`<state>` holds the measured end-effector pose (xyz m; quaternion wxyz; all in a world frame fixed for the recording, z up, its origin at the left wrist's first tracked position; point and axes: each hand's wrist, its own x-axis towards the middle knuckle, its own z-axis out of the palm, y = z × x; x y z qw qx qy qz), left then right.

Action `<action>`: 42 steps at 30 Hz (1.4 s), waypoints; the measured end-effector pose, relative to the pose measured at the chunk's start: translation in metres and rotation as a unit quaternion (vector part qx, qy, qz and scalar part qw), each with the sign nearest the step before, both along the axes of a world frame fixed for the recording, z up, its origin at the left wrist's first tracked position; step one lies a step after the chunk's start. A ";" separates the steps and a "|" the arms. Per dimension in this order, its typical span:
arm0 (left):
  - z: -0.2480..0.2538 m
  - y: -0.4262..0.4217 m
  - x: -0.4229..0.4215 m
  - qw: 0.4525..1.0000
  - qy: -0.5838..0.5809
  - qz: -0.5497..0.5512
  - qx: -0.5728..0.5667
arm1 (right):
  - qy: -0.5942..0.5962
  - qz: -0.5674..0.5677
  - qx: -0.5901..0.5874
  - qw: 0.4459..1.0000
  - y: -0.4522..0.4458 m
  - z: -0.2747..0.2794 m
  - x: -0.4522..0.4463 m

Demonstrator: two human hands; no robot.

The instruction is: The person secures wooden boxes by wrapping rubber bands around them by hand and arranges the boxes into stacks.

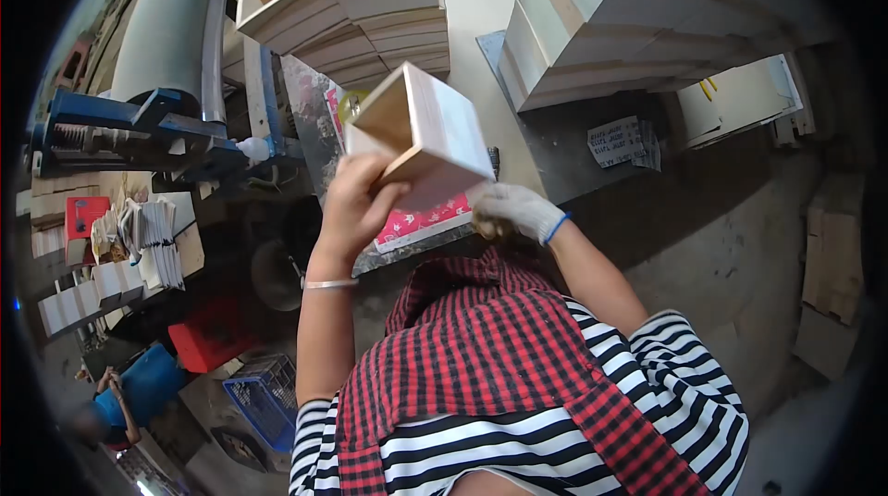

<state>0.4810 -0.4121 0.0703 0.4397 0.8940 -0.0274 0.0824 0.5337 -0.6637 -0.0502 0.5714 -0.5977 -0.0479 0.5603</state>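
Observation:
My bare left hand (361,200) grips the lower edge of an open wooden box (453,130), thumb and fingers on its wall. The box is tilted above the bench, its open side facing up and left. Just below and right of it is my right hand (520,211), in a whitish knitted glove with a blue cuff. Its fingers are curled and their tips look brownish; I cannot make out what, if anything, they hold. Under the box lies a pink patterned sheet (421,223) on the bench's front edge.
Stacked open wooden boxes (388,6) stand at the back, with a tall stack of pale boxes (592,33) to the right. A blue-framed machine with a large roller (166,24) is at left. Printed paper (620,144) lies on the dark tabletop. Another person (116,403) is at lower left near a blue crate (264,399).

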 end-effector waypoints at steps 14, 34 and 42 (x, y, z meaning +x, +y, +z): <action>-0.152 -0.068 0.147 0.944 -0.151 -0.127 0.265 | -0.061 -0.004 -0.125 0.990 -0.068 -0.008 -0.038; 0.070 0.025 0.213 0.910 -0.188 0.015 0.369 | -0.064 -0.127 -0.004 0.990 -0.059 0.030 -0.010; 0.097 0.003 0.031 0.965 -0.088 -0.027 -0.247 | -0.028 -0.354 0.188 0.916 -0.005 0.072 0.028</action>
